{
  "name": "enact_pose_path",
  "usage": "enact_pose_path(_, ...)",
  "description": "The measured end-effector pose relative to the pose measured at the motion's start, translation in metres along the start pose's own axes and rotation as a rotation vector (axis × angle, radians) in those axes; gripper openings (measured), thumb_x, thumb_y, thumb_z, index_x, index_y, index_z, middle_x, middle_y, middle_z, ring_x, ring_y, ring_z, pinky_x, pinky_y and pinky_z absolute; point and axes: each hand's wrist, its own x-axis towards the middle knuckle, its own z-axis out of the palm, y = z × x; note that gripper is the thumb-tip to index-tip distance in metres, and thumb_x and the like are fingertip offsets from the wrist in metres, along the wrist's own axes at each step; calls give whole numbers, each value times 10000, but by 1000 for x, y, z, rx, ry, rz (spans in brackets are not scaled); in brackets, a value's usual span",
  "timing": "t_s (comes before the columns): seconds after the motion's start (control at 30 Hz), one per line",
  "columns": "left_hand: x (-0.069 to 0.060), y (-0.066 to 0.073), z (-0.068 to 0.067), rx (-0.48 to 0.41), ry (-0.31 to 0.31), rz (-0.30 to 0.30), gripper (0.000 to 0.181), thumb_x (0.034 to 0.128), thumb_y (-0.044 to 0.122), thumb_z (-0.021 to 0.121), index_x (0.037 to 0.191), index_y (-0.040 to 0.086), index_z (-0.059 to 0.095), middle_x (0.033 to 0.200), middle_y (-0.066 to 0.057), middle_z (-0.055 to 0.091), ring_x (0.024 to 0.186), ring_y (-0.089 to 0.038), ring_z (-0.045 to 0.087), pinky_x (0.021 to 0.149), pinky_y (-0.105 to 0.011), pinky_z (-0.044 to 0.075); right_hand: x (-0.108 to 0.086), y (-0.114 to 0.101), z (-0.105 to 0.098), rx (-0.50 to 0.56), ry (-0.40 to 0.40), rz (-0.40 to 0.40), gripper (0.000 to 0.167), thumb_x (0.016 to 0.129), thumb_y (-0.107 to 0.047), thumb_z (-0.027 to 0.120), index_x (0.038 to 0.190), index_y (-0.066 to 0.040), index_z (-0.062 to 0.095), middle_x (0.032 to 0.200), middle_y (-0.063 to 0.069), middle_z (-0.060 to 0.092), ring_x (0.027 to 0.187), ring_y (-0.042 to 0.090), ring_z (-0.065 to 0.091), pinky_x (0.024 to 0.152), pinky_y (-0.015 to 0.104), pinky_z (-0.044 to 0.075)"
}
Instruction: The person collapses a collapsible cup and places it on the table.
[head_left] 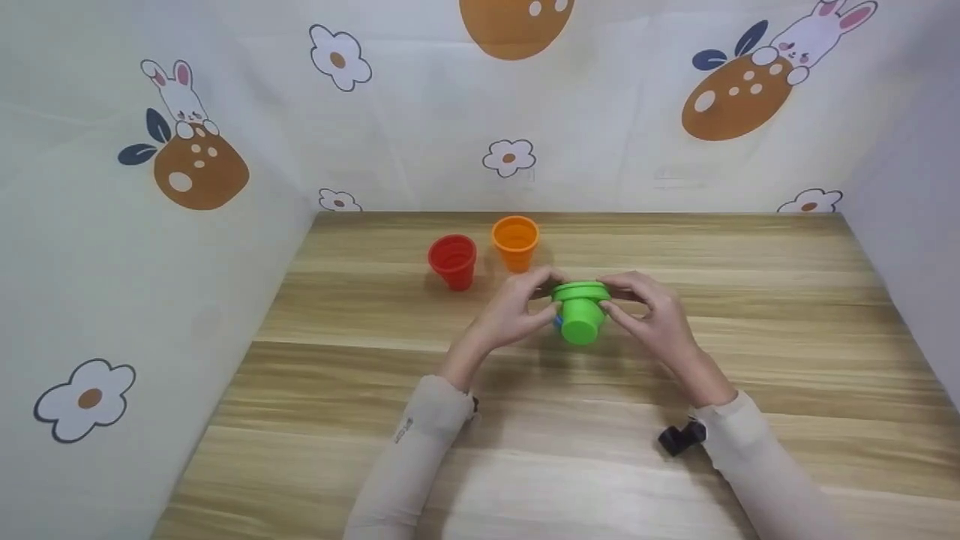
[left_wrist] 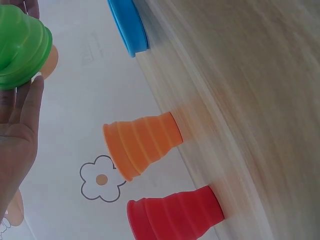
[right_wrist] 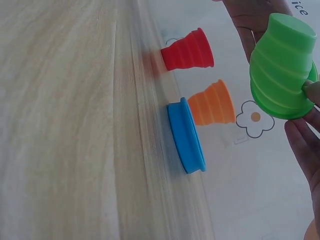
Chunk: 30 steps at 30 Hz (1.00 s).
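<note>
Both hands hold a green collapsible cup (head_left: 580,311) above the table, its narrow base tilted toward me and its wide rim facing away. The left hand (head_left: 521,306) grips the rim's left side between thumb and fingers. On the opposite side, the right hand (head_left: 654,313) pinches the rim the same way. In the right wrist view, the green cup (right_wrist: 282,67) shows stepped rings along its wall. A flattened blue collapsible cup (right_wrist: 185,135) rests on the table, mostly hidden behind the green one in the head view.
An orange cup (head_left: 516,244) and a red cup (head_left: 454,262) stand upright and extended toward the back of the wood-patterned table (head_left: 360,300), left of the hands. Printed cloth walls (head_left: 420,112) close off the back and sides. A black device (head_left: 682,437) sits by the right sleeve.
</note>
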Motion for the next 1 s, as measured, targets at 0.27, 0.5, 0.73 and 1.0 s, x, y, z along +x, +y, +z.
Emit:
enact_pose_path(0.27, 4, 1, 3, -30, -18, 28, 279, 943, 53, 605, 1214, -10, 615, 1222, -153, 681, 1194, -234, 644, 1046, -314, 522, -1, 0, 1, -71, -12, -13, 308, 801, 76, 761, 1094, -4, 711, 1024, 117, 743, 979, 41, 689, 862, 224, 588)
enact_pose_path(0.5, 8, 6, 7, 36, -45, 35, 262, 971, 119, 611, 1214, 24, 639, 1208, -117, 697, 1151, -209, 658, 1012, -221, 521, -1, 0, 5, -113, -30, -75, 290, 799, 82, 763, 1073, -4, 723, 997, 109, 756, 891, 235, 736, 858, 125, 555)
enact_pose_path(0.73, 10, 10, 10, 75, -35, -3, 247, 946, 94, 637, 1183, 25, 648, 1159, -113, 712, 1054, -190, 685, 947, -191, 545, 0, -2, 5, -193, -34, -112, 290, 783, 88, 772, 1055, -3, 730, 978, 110, 763, 853, 246, 736, 859, 95, 536)
enact_pose_path(1.0, 12, 13, 8, 62, -36, -39, 245, 926, 69, 651, 1164, 12, 647, 1131, -124, 725, 998, -198, 699, 925, -225, 568, 1, -2, 5, -216, -39, -103, 273, 815, 34, 769, 1078, -27, 731, 991, 109, 757, 893, 237, 727, 892, 86, 517)
